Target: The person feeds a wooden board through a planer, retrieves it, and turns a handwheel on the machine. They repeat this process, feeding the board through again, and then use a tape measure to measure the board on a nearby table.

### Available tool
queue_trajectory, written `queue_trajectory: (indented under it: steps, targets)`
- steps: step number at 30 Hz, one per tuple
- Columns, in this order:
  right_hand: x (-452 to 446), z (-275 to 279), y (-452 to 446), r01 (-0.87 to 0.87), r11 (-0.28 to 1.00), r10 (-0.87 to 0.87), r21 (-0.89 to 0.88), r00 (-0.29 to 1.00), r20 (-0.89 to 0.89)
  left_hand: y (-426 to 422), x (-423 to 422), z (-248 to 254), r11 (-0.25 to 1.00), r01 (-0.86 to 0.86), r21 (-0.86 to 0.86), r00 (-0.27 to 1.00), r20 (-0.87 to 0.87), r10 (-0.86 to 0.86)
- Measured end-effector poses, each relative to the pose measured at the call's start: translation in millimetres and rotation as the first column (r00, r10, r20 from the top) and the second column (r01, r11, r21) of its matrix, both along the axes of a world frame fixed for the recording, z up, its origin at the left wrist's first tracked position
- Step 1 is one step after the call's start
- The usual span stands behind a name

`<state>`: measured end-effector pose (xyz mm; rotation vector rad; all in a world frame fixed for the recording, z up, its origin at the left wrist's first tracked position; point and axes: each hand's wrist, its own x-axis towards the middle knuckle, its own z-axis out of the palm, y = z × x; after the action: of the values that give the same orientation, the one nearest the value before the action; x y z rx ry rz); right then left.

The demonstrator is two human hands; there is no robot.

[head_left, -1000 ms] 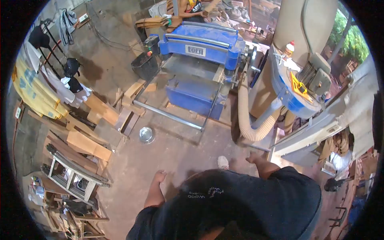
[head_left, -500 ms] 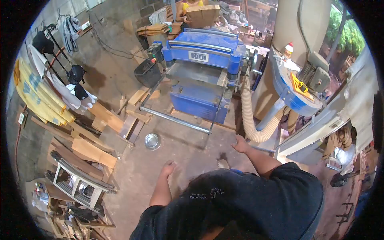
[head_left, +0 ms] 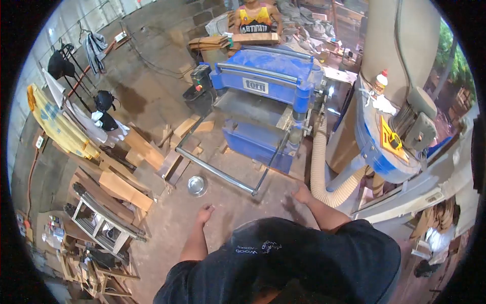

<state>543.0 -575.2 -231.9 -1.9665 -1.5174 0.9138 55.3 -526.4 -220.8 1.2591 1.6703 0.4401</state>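
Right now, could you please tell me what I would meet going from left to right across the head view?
Yellow cloth → person's left hand → torq nameplate → person's right hand → white bottle with a red cap → green foliage.

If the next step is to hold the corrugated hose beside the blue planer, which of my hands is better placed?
Probably the right hand. It looks empty, extends forward, and appears close to the corrugated hose. The left hand also looks empty, but it appears much nearer the metal bowl.
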Motion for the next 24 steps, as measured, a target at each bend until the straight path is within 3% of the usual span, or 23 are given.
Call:
queue_trajectory:
  steps: [1,4,6,8,10,12,13,16,18,19,20,21,22,23,24]
  targets:
    - [5.6,2.6,4.9,-0.003,0.995,0.006,0.100,0.999,-0.035,5.7,9.8,3.9,1.000,-0.010,0.002,1.000,0.000,0.010]
    - [20.9,-22.3,19.3,-0.003,0.990,0.005,0.144,1.000,-0.015,13.1,39.5,21.8,0.998,-0.018,-0.052,0.999,-0.032,0.017]
    - [29.0,-30.9,28.3,-0.008,0.993,0.011,0.121,1.000,-0.028,15.0,63.0,41.7,1.000,-0.010,0.014,0.999,-0.041,0.010]
    - [32.7,-36.1,33.0,-0.010,0.996,0.014,0.088,0.999,-0.039,30.1,70.1,22.1,0.999,0.001,0.044,0.999,-0.048,0.002]
    - [33.3,-39.8,38.1,-0.027,0.969,0.019,0.246,0.999,0.032,32.6,82.4,26.4,0.998,0.013,0.060,0.999,-0.052,-0.010]
    - [33.5,-31.3,45.3,-0.019,0.985,0.030,0.174,0.998,-0.056,36.2,97.3,50.7,0.995,0.078,0.069,0.996,-0.051,-0.075]
    - [28.6,-18.4,45.4,-0.013,0.994,0.029,0.112,0.989,-0.143,42.4,92.8,35.7,0.993,0.096,0.070,0.992,-0.083,-0.090]
    - [16.4,21.5,39.0,-0.023,0.994,0.037,0.108,0.991,-0.129,42.9,80.2,17.9,0.986,0.161,0.051,0.981,-0.118,-0.154]
    - [14.3,14.2,40.9,-0.086,0.993,0.093,0.075,0.991,-0.098,40.2,66.2,-1.9,0.959,0.280,0.047,0.933,-0.249,-0.260]
    - [14.1,6.0,38.0,-0.126,0.990,0.131,0.066,0.988,-0.077,28.4,58.6,-26.3,0.976,0.179,0.121,0.965,-0.216,-0.150]
    - [14.0,-0.1,35.0,-0.132,0.990,0.135,0.053,0.989,-0.065,24.2,52.1,-45.8,0.971,0.235,0.045,0.902,-0.381,-0.201]
    - [14.3,-4.8,35.8,-0.144,0.989,0.145,0.038,0.988,-0.054,15.8,51.3,-44.0,0.962,0.260,-0.080,0.897,-0.349,-0.271]
    - [18.8,-10.5,39.1,-0.192,0.981,0.187,-0.029,0.976,-0.112,2.2,39.5,-79.5,0.942,0.326,-0.081,0.811,-0.488,-0.323]
    - [20.2,-11.7,39.3,-0.236,0.968,0.218,-0.088,0.961,-0.171,-15.9,46.1,-60.0,0.956,0.289,-0.057,0.870,-0.401,-0.286]
    - [11.8,20.6,37.7,-0.309,0.950,0.300,-0.048,0.944,-0.140,-29.6,50.2,-48.2,0.944,0.323,-0.069,0.852,-0.413,-0.321]
